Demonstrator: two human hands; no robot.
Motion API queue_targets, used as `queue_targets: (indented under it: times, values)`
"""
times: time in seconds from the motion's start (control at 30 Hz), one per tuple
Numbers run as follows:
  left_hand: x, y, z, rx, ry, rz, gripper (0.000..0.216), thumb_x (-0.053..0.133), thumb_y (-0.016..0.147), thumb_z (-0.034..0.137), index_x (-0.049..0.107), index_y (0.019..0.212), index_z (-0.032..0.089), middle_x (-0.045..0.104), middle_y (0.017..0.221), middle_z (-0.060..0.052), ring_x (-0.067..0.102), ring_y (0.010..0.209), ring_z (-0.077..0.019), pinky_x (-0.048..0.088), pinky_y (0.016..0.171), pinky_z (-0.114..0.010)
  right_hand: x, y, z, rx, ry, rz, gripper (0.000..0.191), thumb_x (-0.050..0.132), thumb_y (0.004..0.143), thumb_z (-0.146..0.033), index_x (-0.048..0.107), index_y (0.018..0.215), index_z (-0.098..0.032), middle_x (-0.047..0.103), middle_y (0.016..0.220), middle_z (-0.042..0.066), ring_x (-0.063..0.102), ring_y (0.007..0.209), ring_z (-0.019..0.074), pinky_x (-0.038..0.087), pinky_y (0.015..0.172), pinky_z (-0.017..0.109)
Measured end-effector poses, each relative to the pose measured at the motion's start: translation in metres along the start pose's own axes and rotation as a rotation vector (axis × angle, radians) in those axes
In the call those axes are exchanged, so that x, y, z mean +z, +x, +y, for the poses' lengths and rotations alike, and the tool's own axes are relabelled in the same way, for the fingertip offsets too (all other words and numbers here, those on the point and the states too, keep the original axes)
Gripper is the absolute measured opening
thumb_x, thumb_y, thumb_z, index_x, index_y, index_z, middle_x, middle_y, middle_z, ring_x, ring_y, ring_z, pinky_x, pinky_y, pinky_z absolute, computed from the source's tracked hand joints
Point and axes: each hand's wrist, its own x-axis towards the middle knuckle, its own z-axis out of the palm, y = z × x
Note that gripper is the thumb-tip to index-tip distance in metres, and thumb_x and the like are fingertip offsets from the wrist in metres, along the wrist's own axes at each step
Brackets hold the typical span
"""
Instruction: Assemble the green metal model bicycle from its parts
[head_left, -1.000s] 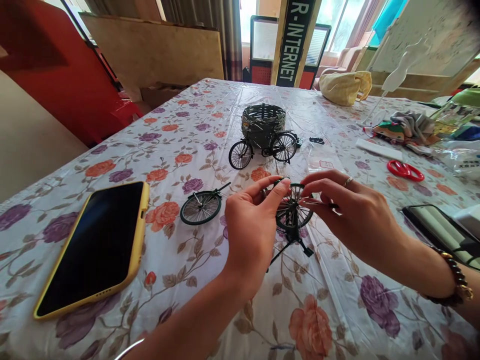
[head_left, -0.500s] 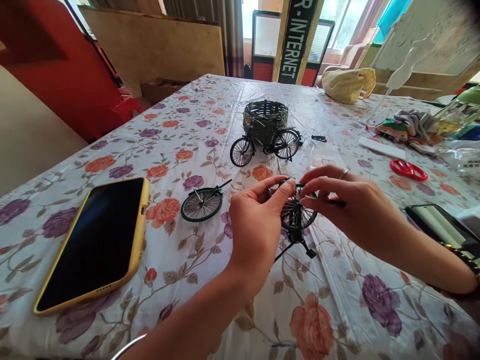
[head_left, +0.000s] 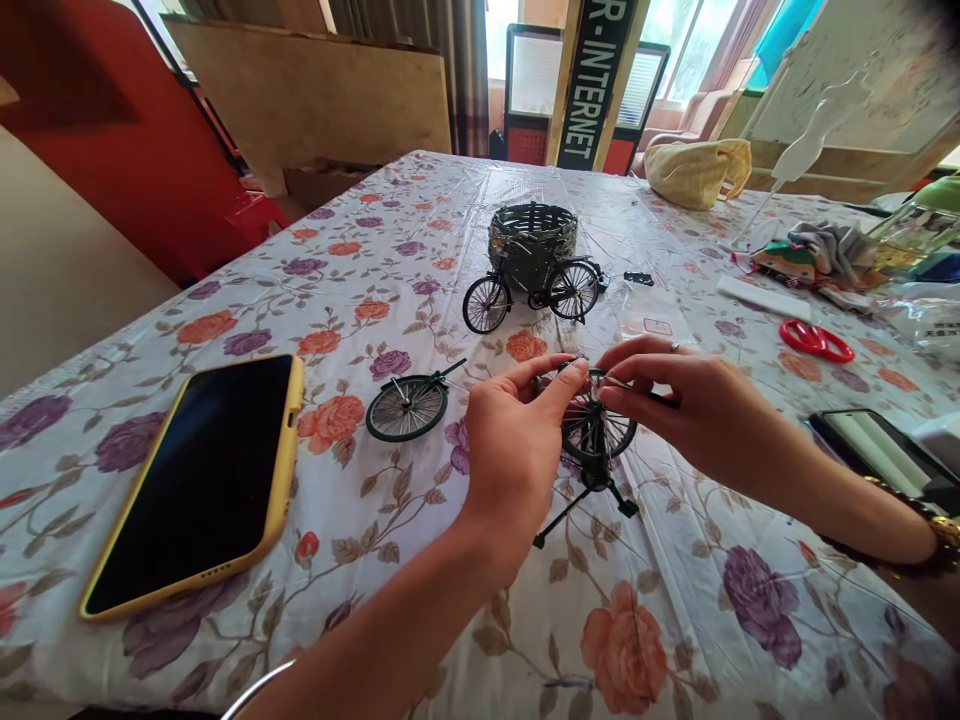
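Note:
A small dark green model bicycle part, a wheel on a frame with pedals (head_left: 596, 445), stands on the flowered tablecloth between my hands. My left hand (head_left: 517, 445) pinches its top with thumb and forefinger. My right hand (head_left: 694, 410) pinches the same top from the right, with a thin dark stick under its fingers. A loose green wheel with a fork (head_left: 409, 405) lies to the left of my left hand.
A finished model bicycle (head_left: 531, 290) stands before a woven green basket (head_left: 532, 235) farther back. A yellow-cased phone (head_left: 199, 480) lies at the left. Red scissors (head_left: 816, 340), a second phone (head_left: 874, 450), cloth items and a yellow bag (head_left: 694, 170) are at the right.
Both hands keep their pinch on the model part and have hardly moved. The view has shifted slightly.

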Motion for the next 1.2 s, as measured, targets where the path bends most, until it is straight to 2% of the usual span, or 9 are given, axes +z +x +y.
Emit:
queue_targets:
  times: [0.17, 0.27, 0.47, 0.63, 0.83, 1.03, 1.2]
  values:
    - [-0.0005, 0.0029, -0.0014, -0.078, 0.032, -0.026, 0.027, 0.066, 0.066, 0.031, 0.064, 0.088, 0.016, 0.066, 0.080, -0.005, 0.060, 0.070, -0.0135, 0.046, 0.066, -0.024, 0.0029, 0.0012, 0.0039, 0.012, 0.044, -0.065, 0.023, 0.048, 0.082, -0.033, 0.062, 0.076, -0.016, 0.058, 0.092, 0.005, 0.051, 0.068, 0.0099, 0.040, 0.059, 0.024]
    - [-0.0016, 0.0047, -0.0003, -0.089, 0.087, -0.042, 0.031, 0.069, 0.063, 0.030, 0.064, 0.090, 0.017, 0.066, 0.083, -0.005, 0.060, 0.073, -0.0149, 0.046, 0.068, -0.026, 0.0033, 0.0015, 0.0058, -0.008, -0.004, -0.064, 0.021, 0.047, 0.083, -0.030, 0.061, 0.078, -0.016, 0.059, 0.090, 0.004, 0.052, 0.072, 0.0104, 0.040, 0.063, 0.024]
    - [-0.0028, 0.0075, 0.0048, -0.144, 0.129, -0.119, 0.036, 0.069, 0.063, 0.025, 0.064, 0.099, 0.021, 0.067, 0.076, -0.005, 0.061, 0.069, -0.0150, 0.046, 0.065, -0.026, -0.0006, 0.0007, 0.0083, -0.077, -0.123, -0.051, 0.020, 0.044, 0.085, -0.028, 0.057, 0.076, -0.017, 0.058, 0.092, 0.005, 0.053, 0.076, 0.0121, 0.040, 0.069, 0.026]
    - [-0.0020, 0.0078, 0.0061, -0.143, 0.153, -0.117, 0.031, 0.070, 0.062, 0.026, 0.066, 0.092, 0.020, 0.067, 0.074, -0.004, 0.061, 0.066, -0.0141, 0.047, 0.061, -0.024, -0.0033, -0.0001, 0.0091, -0.115, -0.228, -0.048, 0.015, 0.046, 0.084, -0.025, 0.056, 0.077, -0.017, 0.058, 0.092, 0.003, 0.054, 0.072, 0.0104, 0.039, 0.067, 0.025]
    - [-0.0021, 0.0073, 0.0042, -0.113, 0.144, -0.088, 0.030, 0.071, 0.060, 0.028, 0.067, 0.089, 0.020, 0.065, 0.069, -0.002, 0.058, 0.061, -0.0108, 0.046, 0.058, -0.021, 0.0022, -0.0036, 0.0072, -0.152, -0.324, 0.056, 0.013, 0.047, 0.084, -0.026, 0.056, 0.081, -0.017, 0.058, 0.092, 0.003, 0.055, 0.073, 0.0111, 0.039, 0.066, 0.025]
    - [-0.0038, 0.0073, 0.0000, -0.028, 0.155, -0.043, 0.030, 0.071, 0.061, 0.032, 0.067, 0.088, 0.020, 0.066, 0.079, -0.002, 0.058, 0.065, -0.0106, 0.046, 0.061, -0.022, 0.0011, -0.0068, 0.0063, -0.091, -0.326, 0.154, 0.012, 0.053, 0.081, -0.029, 0.058, 0.078, -0.019, 0.059, 0.089, 0.000, 0.052, 0.061, 0.0084, 0.037, 0.057, 0.025]
    - [-0.0043, 0.0081, -0.0005, -0.009, 0.167, -0.036, 0.029, 0.070, 0.061, 0.033, 0.067, 0.087, 0.021, 0.066, 0.081, -0.003, 0.058, 0.065, -0.0109, 0.047, 0.062, -0.023, -0.0050, -0.0057, 0.0095, -0.078, -0.232, 0.073, 0.018, 0.049, 0.083, -0.032, 0.056, 0.074, -0.018, 0.057, 0.085, 0.001, 0.051, 0.066, 0.0090, 0.038, 0.060, 0.024]
